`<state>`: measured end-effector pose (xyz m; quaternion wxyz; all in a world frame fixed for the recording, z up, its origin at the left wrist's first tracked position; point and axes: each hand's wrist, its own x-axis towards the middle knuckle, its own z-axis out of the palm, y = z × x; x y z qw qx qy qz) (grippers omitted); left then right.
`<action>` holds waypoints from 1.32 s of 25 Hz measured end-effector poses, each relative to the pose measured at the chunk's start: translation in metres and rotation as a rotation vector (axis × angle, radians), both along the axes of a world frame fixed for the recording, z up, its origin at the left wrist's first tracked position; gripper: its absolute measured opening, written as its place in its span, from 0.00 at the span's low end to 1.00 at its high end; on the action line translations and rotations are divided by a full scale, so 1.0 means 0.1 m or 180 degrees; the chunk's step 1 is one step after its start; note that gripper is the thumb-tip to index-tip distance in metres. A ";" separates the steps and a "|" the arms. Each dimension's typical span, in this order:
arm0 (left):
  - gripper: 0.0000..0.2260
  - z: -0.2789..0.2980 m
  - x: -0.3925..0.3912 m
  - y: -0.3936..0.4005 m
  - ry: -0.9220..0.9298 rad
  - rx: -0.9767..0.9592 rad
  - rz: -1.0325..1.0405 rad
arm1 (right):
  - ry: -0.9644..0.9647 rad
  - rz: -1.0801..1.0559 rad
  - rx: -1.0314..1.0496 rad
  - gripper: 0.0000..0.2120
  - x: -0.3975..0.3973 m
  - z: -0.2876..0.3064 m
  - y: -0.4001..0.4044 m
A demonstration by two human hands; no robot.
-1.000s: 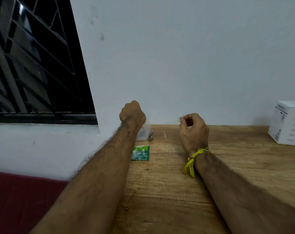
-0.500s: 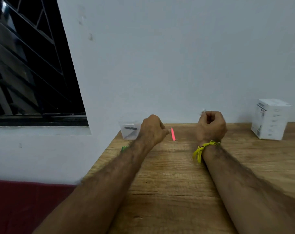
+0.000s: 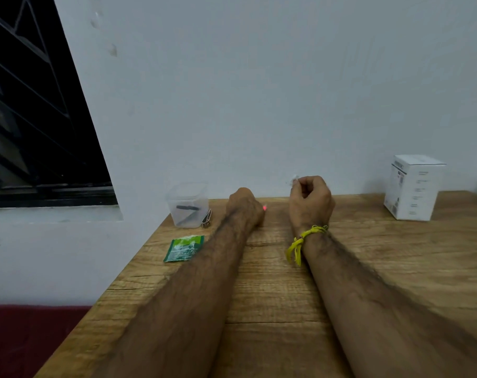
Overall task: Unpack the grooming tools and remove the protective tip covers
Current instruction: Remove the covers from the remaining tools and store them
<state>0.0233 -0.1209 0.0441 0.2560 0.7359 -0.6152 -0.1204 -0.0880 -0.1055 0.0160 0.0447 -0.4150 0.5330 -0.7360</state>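
My left hand (image 3: 245,210) lies curled on the wooden table (image 3: 368,268), its fingers closed over a pink tool (image 3: 264,208) of which only a small tip shows. My right hand (image 3: 311,204), with a yellow band at the wrist, is raised a little and pinches a small clear tip cover (image 3: 294,180) between thumb and fingertips. A clear plastic container (image 3: 188,211) with a dark tool (image 3: 187,207) inside stands at the table's far left corner. A metal tool (image 3: 207,218) leans beside it. A green packet (image 3: 184,248) lies flat nearer to me.
A white carton (image 3: 413,188) stands at the far right against the wall. The table's left edge drops off beside the green packet, with a dark red surface (image 3: 27,339) below. A dark window (image 3: 27,118) is at the left.
My left hand has moved right from the container and come down over the pink tool. My right hand has kept its pinch on the clear cover. The view has shifted.
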 end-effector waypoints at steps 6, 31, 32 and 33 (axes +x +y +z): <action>0.08 -0.07 0.23 0.37 0.0997 -0.0428 -0.0244 | 0.0004 0.0240 0.0083 0.05 0.03 0.02 0.03; 0.07 -0.31 0.29 0.95 0.3610 -0.0224 -0.1372 | 0.0734 0.1173 0.0149 0.04 0.01 0.01 0.74; 0.08 -0.31 0.29 0.95 0.3648 -0.0223 -0.1408 | 0.0943 0.1133 0.0034 0.04 0.03 0.00 0.75; 0.07 -0.32 0.28 0.95 0.3659 -0.0220 -0.1460 | 0.1121 0.1097 -0.0044 0.05 0.05 -0.01 0.75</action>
